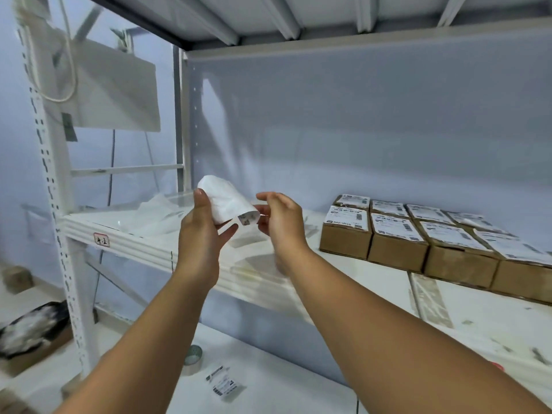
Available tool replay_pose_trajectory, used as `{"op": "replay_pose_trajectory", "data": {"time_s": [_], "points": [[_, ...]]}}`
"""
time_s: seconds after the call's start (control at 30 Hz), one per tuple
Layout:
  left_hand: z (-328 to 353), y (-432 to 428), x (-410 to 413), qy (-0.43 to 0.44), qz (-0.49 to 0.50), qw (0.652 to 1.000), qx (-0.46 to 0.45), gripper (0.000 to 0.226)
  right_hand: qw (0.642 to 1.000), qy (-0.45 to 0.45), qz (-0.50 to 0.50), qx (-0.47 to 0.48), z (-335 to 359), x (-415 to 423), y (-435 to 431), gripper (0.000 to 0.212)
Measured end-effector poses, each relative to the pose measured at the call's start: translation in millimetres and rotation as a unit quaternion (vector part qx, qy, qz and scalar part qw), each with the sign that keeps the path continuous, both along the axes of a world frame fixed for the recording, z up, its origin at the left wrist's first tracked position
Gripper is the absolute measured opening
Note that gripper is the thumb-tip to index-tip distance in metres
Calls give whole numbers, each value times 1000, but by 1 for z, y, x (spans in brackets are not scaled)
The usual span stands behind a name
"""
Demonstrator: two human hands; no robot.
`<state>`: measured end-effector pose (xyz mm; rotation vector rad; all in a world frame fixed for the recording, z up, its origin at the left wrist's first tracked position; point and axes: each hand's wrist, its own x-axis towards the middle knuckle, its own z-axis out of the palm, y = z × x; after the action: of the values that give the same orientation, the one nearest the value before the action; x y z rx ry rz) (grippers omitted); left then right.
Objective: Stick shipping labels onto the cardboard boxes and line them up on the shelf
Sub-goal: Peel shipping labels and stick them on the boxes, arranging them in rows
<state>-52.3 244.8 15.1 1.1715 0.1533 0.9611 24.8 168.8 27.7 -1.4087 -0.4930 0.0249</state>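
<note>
Hands close together mid-frame: left hand (200, 234) grips curled labels (227, 201), right hand (280, 222) at their lower edge, pinching or not I cannot tell; labelled boxes (397, 252) already line the shelf (343, 282) at right, so I judge sticking continues.

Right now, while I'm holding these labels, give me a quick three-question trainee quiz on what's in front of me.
1. True or false: the left hand holds the curled label sheet.
2. Where do the labelled cardboard boxes stand? A) on the floor B) on the shelf, to the right C) on top of the rack
3. Fill in: on the lower shelf, near the loose label, lies a roll of ____.
Key: 1 true; 2 B; 3 tape.
</note>
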Motion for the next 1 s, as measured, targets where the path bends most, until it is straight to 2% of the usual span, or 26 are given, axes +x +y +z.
{"op": "replay_pose_trajectory", "data": {"time_s": [0.07,0.13,0.23,0.3,0.4,0.47,0.6,0.73,0.87,0.93,1.0], "points": [[5,-13,-6,51,99,985,134,42,999,16,32,6,11,-8,-17,33],[11,-31,-12,93,179,940,273,44,999,-15,29,-11,22,-18,-39,36],[19,-54,-12,89,216,859,455,43,997,1,80,-19,35,-31,-76,41],[22,-70,-6,97,211,821,521,51,993,42,110,-16,41,-40,-104,45],[30,-101,-6,110,194,799,558,67,995,55,80,-25,45,-45,-142,28],[35,-125,-7,129,169,786,581,69,998,44,38,-5,46,-46,-170,19],[41,-169,-8,146,107,759,625,74,998,45,-45,21,46,-44,-221,29],[47,-206,-6,129,15,740,660,82,997,41,-71,-1,44,-44,-272,28],[49,-242,0,135,-53,705,694,65,996,6,-82,-29,42,-40,-322,32],[49,-264,-2,120,-108,725,669,57,994,-25,-95,-40,41,-37,-348,36],[49,-285,0,94,-138,778,606,52,995,-29,-86,-30,41,-35,-370,36]]}}
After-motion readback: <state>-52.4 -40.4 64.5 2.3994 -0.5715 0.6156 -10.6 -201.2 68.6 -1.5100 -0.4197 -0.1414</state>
